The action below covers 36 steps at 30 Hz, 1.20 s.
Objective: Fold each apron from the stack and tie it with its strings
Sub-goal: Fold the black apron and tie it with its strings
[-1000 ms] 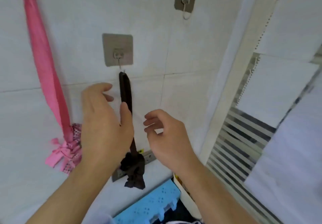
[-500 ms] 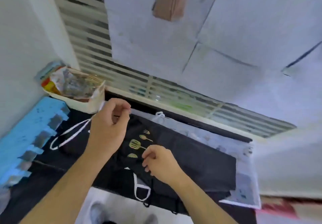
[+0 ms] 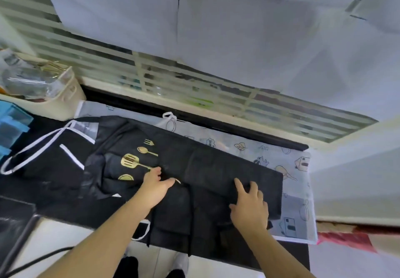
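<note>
A black apron (image 3: 205, 165) with gold utensil prints lies spread on top of the stack on the dark counter. My left hand (image 3: 157, 188) rests on its middle, just right of the gold spatula print, fingers stretched forward. My right hand (image 3: 249, 206) lies flat on the apron's near right part, fingers spread. Under it a pale printed apron (image 3: 294, 167) sticks out at the right and far side. Thin black strings (image 3: 191, 219) hang over the counter's front edge. A black apron with white trim and a white loop strap (image 3: 32, 152) lies at the left.
A cream basket (image 3: 54, 98) with plastic packaging stands at the back left, beside a blue plastic piece (image 3: 10, 126). A slatted window runs along the back. Behind the front edge the floor and my shoes show. A red cloth (image 3: 346, 240) lies at the right.
The view swung from the wall hooks, where my hands were at a dark hanging bundle, down to the counter. Both hands have since come down flat onto the black apron.
</note>
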Motion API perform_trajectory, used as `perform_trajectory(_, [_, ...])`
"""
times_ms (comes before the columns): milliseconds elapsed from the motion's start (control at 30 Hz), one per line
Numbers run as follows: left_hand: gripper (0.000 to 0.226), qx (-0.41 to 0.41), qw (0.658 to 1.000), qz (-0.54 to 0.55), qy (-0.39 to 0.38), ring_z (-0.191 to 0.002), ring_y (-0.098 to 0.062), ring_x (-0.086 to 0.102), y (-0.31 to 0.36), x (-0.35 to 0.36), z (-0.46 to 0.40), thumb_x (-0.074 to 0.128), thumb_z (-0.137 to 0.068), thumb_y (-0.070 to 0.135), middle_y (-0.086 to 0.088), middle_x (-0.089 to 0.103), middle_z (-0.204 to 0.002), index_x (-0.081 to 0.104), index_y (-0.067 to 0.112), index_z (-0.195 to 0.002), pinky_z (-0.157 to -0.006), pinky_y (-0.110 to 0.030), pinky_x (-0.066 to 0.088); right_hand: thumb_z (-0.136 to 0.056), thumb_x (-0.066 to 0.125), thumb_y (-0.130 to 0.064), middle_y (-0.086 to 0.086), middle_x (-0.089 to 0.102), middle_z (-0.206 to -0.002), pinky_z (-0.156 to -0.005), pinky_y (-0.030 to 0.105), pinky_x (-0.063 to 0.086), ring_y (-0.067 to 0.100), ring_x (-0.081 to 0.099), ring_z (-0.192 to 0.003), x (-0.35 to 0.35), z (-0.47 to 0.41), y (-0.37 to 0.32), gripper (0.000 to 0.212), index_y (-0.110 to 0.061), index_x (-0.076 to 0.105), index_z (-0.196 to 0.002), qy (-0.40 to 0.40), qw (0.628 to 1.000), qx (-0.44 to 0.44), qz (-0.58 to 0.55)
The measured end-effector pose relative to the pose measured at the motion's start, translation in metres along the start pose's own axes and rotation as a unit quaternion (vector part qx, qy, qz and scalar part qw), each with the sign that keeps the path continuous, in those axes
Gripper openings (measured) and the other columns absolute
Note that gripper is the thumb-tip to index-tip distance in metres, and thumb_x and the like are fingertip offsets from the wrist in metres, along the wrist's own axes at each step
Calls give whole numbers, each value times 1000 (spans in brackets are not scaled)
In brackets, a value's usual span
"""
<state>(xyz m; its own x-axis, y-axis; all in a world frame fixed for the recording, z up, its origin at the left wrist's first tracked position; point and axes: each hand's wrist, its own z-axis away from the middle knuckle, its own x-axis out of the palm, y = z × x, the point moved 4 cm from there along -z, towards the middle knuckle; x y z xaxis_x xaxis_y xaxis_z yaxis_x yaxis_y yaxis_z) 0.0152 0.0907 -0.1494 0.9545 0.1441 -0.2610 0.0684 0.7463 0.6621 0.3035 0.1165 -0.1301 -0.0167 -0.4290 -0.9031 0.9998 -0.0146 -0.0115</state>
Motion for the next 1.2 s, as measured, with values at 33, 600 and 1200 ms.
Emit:
perform_trajectory(33, [77, -1, 1000, 9, 15, -132, -21, 50, -4, 7, -4, 75, -96, 24, -4, 40, -154, 33, 13, -159, -115, -40, 43, -101, 62, -40, 8, 31, -163, -113, 48, 43, 33, 39, -143, 3, -9, 2, 71, -39, 23, -160, 3, 1000, -12, 8])
perform_trajectory(600, [14, 399, 836, -311, 211, -107, -27, 66, 132, -18, 63, 73, -91, 22, 2, 68, -119, 75, 21, -104, -91, -46, 54, -111, 37, -45, -4, 57, -70, -51, 34, 40, 17, 54, -57, -212, 28, -72, 19, -26, 40, -110, 57, 954, -262, -136])
perform_trajectory(1200, [14, 657, 675, -216, 257, -100, -19, 64, 433, -239, 379, 73, -96, 25, 5, 75, -103, 81, 24, -108, -86, -32, 51, -85, 53, -3, 14, 63, -85, -64, 38, 39, 42, 60, -81, -564, 255, -5, 41, -21, 69, -118, 553, 830, -56, 38])
